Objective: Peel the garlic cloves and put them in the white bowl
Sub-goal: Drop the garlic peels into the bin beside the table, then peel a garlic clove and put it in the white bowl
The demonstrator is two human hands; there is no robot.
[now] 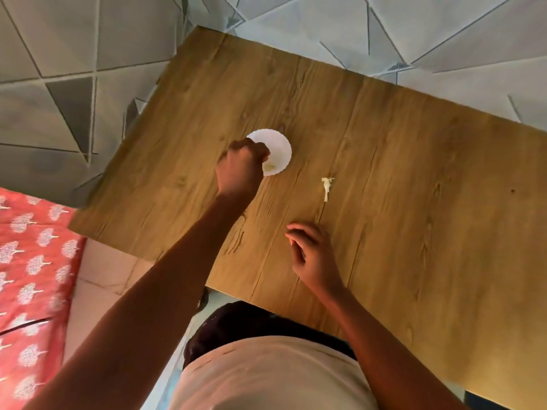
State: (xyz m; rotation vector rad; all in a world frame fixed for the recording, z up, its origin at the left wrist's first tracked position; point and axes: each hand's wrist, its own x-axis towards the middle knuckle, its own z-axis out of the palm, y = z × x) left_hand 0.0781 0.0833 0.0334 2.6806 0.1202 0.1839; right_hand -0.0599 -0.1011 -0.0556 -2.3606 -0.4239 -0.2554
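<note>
A small white bowl (276, 145) with a scalloped rim stands on the wooden table (414, 179), left of the middle. My left hand (241, 168) hangs over the bowl's near-left rim with its fingers curled downward. A pale peeled garlic clove (270, 167) lies inside the bowl right at those fingertips; I cannot see whether the fingers still touch it. My right hand (312, 254) is near the table's front edge, fingers loosely curled, holding nothing. A whitish garlic stem with skin (326, 187) lies on the table between the bowl and my right hand.
The table's left edge and front edge border a grey patterned floor (59, 84). A red patterned cloth (32, 276) lies at the far left. My torso in a light shirt (266, 374) is at the table's front edge.
</note>
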